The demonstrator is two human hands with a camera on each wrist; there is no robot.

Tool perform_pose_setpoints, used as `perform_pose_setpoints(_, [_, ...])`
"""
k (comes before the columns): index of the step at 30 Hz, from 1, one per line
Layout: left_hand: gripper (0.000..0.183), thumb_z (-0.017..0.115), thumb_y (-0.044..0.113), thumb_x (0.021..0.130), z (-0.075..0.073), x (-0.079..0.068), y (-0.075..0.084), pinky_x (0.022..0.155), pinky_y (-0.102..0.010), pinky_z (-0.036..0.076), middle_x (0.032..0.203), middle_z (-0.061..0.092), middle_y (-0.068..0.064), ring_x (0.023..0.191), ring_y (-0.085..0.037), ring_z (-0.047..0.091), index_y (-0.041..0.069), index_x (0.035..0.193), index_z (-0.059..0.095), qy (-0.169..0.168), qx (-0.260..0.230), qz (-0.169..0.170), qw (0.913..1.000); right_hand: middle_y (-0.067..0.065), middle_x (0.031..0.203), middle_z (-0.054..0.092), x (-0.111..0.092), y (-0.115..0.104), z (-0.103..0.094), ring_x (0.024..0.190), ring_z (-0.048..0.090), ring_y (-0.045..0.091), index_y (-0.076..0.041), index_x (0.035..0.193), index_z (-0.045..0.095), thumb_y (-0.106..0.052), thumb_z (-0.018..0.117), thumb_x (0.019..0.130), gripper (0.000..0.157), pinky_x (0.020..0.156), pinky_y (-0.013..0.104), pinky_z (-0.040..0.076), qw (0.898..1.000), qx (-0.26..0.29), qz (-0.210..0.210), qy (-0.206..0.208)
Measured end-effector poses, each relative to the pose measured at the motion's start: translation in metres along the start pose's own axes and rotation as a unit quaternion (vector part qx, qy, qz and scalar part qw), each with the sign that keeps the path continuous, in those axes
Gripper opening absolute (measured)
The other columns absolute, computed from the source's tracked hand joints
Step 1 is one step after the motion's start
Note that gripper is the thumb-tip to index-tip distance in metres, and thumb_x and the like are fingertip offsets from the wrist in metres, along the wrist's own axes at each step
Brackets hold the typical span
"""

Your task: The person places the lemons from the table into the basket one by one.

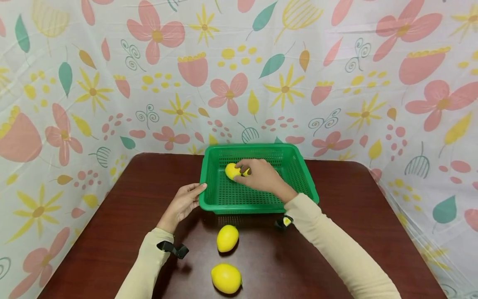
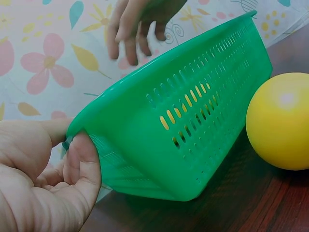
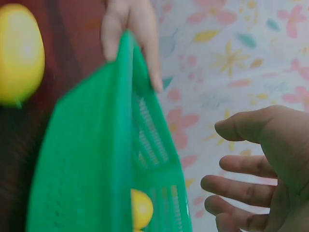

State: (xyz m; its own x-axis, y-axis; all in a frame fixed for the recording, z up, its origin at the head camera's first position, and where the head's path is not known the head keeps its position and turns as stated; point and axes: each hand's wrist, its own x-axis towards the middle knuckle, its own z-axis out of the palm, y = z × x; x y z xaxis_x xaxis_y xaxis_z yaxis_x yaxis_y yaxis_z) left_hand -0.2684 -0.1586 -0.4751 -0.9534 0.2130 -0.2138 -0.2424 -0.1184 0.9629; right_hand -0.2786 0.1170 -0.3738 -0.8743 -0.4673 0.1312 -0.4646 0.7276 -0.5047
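A green plastic basket (image 1: 257, 207) with slotted sides stands on the table. My left hand (image 1: 185, 203) grips its left rim, thumb on top and fingers beneath, as the left wrist view also shows. Over the basket is my right hand (image 1: 259, 176), its fingers spread and loosely bent; the right wrist view shows nothing in that hand (image 3: 256, 174). A yellow lemon (image 1: 231, 170) lies inside the basket, and more yellow shows behind the right fingers, partly hidden. Outside, in front of the basket, lie two more lemons, one nearer the basket (image 1: 227, 238) and one closer to me (image 1: 226, 278).
The dark reddish-brown table (image 1: 149, 174) reaches back to a white cloth (image 1: 239, 54) printed with flowers and leaves, which hangs behind it and at both sides. Each sleeve cuff carries a black strap (image 1: 172, 248).
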Motion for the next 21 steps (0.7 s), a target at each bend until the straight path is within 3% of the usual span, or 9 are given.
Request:
perform_pose_setpoints(5, [0.046, 0.062, 0.028, 0.105, -0.001, -0.002, -0.001, 0.068, -0.022, 0.052, 0.084, 0.056, 0.001, 0.070, -0.009, 0.054, -0.007, 0.132, 0.052, -0.005, -0.006, -0.002, 1.0000, 0.000, 0.109, 0.074, -0.044, -0.008, 0.006, 0.095, 0.068, 0.018, -0.015, 0.124, 0.071, -0.034, 0.077, 0.093, 0.037, 0.076, 0.036, 0.056, 0.999, 0.024, -0.028, 0.018])
perform_pose_setpoints(11, [0.046, 0.062, 0.027, 0.105, 0.000, -0.003, 0.001, 0.069, -0.022, 0.053, 0.085, 0.055, 0.001, 0.070, -0.009, 0.054, -0.007, 0.133, 0.052, -0.005, -0.008, 0.001, 0.9999, -0.003, 0.113, 0.074, -0.087, -0.014, 0.017, 0.098, 0.067, 0.015, -0.018, 0.126, 0.071, -0.036, 0.077, 0.093, 0.038, 0.082, 0.039, 0.056, 0.998, 0.030, -0.045, 0.018])
perform_pose_setpoints(21, [0.043, 0.063, 0.027, 0.104, 0.001, -0.001, 0.000, 0.069, -0.023, 0.054, 0.085, 0.058, 0.001, 0.070, -0.009, 0.056, -0.006, 0.130, 0.054, 0.001, -0.011, 0.000, 0.9999, -0.011, 0.108, 0.072, -0.124, -0.019, 0.050, 0.098, 0.063, 0.012, -0.021, 0.118, 0.075, -0.041, 0.081, 0.088, 0.037, 0.083, 0.035, 0.054, 0.997, -0.018, -0.065, 0.025])
